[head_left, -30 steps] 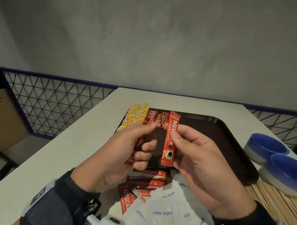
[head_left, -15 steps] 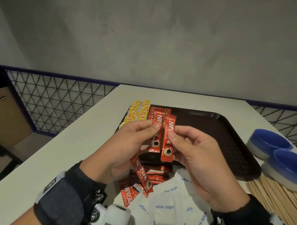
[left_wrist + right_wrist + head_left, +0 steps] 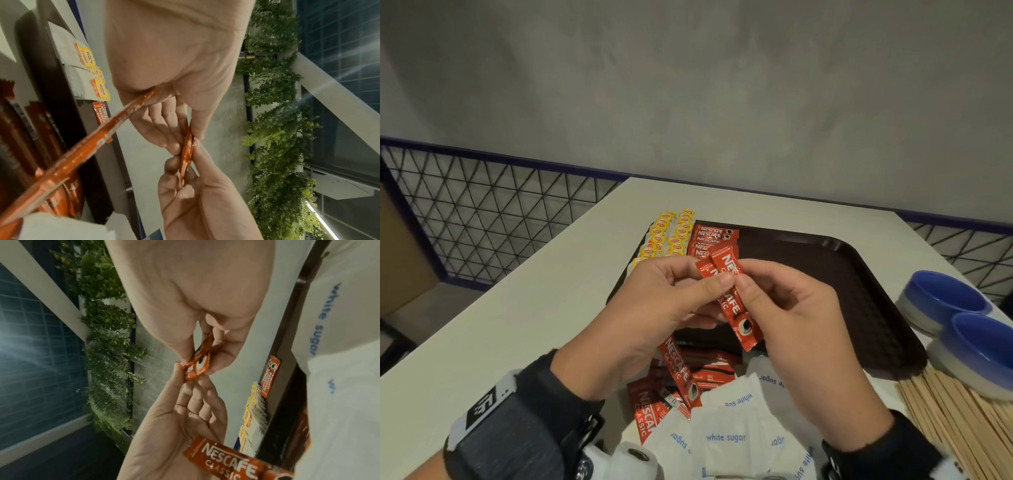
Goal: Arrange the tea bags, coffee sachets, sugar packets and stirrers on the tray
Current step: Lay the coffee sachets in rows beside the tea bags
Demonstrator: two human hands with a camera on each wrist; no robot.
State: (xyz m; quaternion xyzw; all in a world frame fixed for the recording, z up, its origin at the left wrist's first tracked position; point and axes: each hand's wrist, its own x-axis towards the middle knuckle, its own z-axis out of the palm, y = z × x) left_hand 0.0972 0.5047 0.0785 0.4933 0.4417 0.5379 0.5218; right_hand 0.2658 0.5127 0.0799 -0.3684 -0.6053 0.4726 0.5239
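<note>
Above the brown tray (image 3: pixel 859 274), the left hand (image 3: pixel 654 308) and right hand (image 3: pixel 787 329) together pinch two red coffee sachets (image 3: pixel 732 301) held face to face — thumbs on top, fingers beneath. A third sachet (image 3: pixel 679 370) hangs from the left palm. On the tray's far left corner lie rows of yellow tea bags (image 3: pixel 671 236) and laid-out coffee sachets (image 3: pixel 710 238); sugar packets (image 3: pixel 726 435) and wooden stirrers (image 3: pixel 955 421) rest on the tabletop (image 3: pixel 517 325).

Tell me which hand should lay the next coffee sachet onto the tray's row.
Probably the right hand: it pinches the front sachet alone, while the left hand also holds a dangling spare sachet. The row lies just beyond both.
</note>
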